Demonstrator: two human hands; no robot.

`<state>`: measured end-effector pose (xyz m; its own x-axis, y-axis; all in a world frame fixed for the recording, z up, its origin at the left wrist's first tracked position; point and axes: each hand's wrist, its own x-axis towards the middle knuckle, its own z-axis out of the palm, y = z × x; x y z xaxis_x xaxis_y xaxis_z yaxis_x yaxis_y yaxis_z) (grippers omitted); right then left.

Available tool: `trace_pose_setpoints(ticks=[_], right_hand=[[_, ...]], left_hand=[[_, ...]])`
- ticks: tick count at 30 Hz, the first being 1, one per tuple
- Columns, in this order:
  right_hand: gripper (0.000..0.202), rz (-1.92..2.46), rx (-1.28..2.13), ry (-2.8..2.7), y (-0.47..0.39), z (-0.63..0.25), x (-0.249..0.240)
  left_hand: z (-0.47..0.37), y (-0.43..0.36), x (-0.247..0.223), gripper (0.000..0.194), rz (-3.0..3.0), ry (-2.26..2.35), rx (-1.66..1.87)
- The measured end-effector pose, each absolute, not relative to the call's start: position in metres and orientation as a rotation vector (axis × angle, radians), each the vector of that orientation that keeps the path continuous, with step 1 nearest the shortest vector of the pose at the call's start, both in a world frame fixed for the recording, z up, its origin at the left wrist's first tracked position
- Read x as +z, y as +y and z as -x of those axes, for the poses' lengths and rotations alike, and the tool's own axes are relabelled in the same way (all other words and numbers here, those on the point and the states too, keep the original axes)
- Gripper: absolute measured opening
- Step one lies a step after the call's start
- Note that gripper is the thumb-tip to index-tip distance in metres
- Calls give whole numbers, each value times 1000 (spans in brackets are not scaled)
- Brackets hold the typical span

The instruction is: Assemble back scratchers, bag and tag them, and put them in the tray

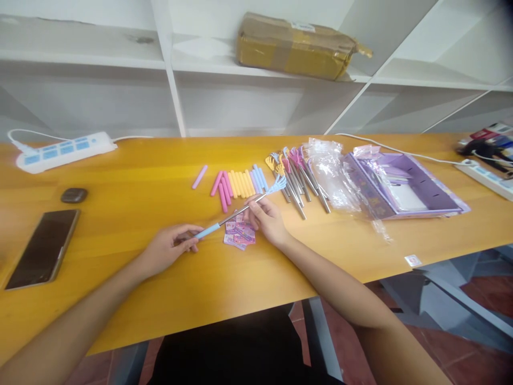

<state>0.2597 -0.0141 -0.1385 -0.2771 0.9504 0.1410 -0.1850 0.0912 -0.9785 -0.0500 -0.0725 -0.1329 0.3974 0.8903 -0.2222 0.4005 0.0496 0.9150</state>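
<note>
Both hands are closed on one back scratcher (234,215) with a light blue hand-shaped head, a metal rod and a light blue grip. My left hand (170,246) pinches the end of the grip. Near the head, the fingers of my right hand (267,218) are around the rod. Beneath the rod lies a small pile of pink and purple printed cards (239,235). Loose pink, yellow, purple and blue grip tubes (240,184) lie in a row beyond it. To their right are several metal back scratchers (298,182) with blue, yellow and pink heads, heaped together.
Clear plastic bags (334,176) lie beside an open purple box (425,184) on the right. A phone (44,248), a small dark case (74,195) and a power strip (66,151) are on the left. A taped carton (294,45) sits on the shelf.
</note>
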Motion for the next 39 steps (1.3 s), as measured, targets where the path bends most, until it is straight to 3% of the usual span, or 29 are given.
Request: trace_pose_setpoints(ticks=[39], right_hand=[[40, 706, 1660, -1461, -39, -238, -140]], left_hand=[[43, -75, -139, 40, -1418, 1120, 578]])
